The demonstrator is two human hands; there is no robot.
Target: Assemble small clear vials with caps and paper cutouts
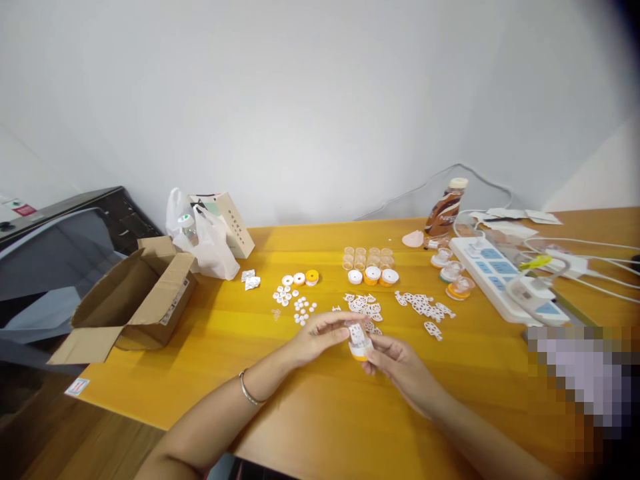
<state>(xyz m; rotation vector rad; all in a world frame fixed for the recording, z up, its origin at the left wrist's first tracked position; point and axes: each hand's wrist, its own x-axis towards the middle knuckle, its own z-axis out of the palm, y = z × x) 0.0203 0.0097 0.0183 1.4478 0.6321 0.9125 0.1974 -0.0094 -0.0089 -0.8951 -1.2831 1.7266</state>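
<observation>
Above the near middle of the table, both hands meet at a small round white-and-orange plastic assembly, with white parts standing up from its base. My right hand pinches the base from the right. From the left, my left hand closes its thumb and fingers on the upper white part. Just behind lie flat white openwork pieces, partly covered by the left fingers. More such pieces are spread to the right. Small white caps lie in loose groups to the left.
Clear cups stand behind white-and-orange discs. Finished-looking domed units sit beside a power strip with cables. A brown bottle stands at the back. On the left are an open carton and a plastic bag.
</observation>
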